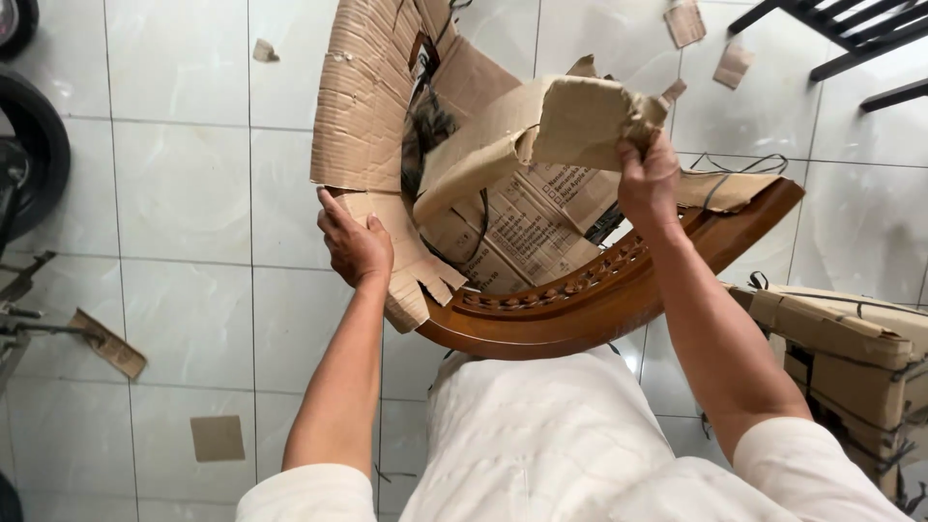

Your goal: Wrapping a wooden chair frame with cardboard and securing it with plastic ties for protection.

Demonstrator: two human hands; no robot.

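The curved wooden frame [619, 300] lies just before me, with the cardboard wrapping [387, 97] on it and reaching to the far side. My left hand [353, 246] rests on the wrapping's near left edge; my right hand [648, 179] grips a torn flap [580, 121] above the frame. A wrapped bundle [851, 348] sits to the right, scraps [217, 437] on the floor [184, 193] to the left.

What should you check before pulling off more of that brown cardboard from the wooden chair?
1. Right hand grips the torn brown cardboard flap: ok.
2. Left hand steadies the lower cardboard piece: ok.
3. Curved brown wooden chair rail uncovered along its near edge: ok.
4. Black strap clear of the cardboard: cannot tell.
5. White tiled floor free of scraps: not ok, cardboard scraps lie about.
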